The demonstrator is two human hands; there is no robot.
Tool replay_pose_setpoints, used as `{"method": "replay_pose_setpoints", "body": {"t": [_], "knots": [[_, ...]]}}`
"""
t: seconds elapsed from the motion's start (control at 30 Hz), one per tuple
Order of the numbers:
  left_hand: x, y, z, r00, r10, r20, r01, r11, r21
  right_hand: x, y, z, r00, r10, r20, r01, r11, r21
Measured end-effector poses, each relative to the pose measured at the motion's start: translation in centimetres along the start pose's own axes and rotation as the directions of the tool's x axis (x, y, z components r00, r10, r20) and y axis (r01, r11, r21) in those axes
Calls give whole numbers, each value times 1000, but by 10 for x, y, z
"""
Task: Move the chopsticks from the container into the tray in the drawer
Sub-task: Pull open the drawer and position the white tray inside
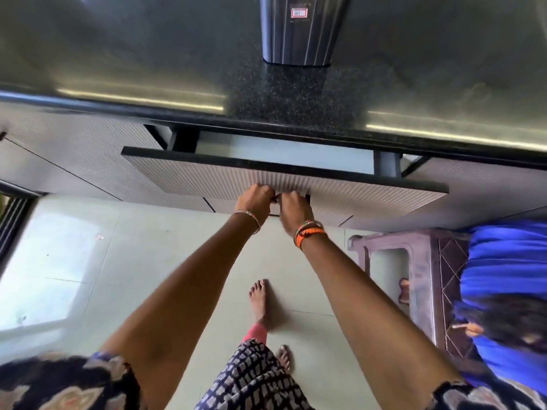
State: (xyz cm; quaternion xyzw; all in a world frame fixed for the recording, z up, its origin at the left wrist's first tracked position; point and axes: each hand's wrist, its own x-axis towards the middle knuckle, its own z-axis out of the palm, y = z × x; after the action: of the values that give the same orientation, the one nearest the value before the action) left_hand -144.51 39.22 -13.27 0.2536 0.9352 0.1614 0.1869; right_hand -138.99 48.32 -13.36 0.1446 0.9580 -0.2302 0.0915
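A ribbed white drawer front (370, 192) stands pulled a short way out from under the dark countertop (284, 93). A pale strip of the drawer's inside (284, 156) shows in the gap; no tray or chopsticks can be seen in it. My left hand (256, 201) and my right hand (293, 210) sit side by side at the drawer's lower edge, both with fingers curled around the dark drawer handle (278, 199). A dark ribbed container (302, 28) with a small label stands on the countertop at the back; its contents are out of view.
A person in blue (509, 291) sits on a brown plastic stool (426, 279) close on the right. White cabinet fronts (74, 155) run on both sides of the drawer. My bare feet (262, 303) stand on the pale tiled floor (118, 261).
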Motion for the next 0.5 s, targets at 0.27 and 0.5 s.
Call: {"method": "replay_pose_setpoints", "body": {"t": [0.27, 0.5], "knots": [[-91, -8, -40, 921, 314, -231, -324, 946, -7, -96, 19, -46, 941, -100, -325, 139, 985, 102], [-123, 6, -34, 971, 192, 144, -179, 979, -102, -113, 13, -73, 956, -47, 288, 69, 995, -69]]}}
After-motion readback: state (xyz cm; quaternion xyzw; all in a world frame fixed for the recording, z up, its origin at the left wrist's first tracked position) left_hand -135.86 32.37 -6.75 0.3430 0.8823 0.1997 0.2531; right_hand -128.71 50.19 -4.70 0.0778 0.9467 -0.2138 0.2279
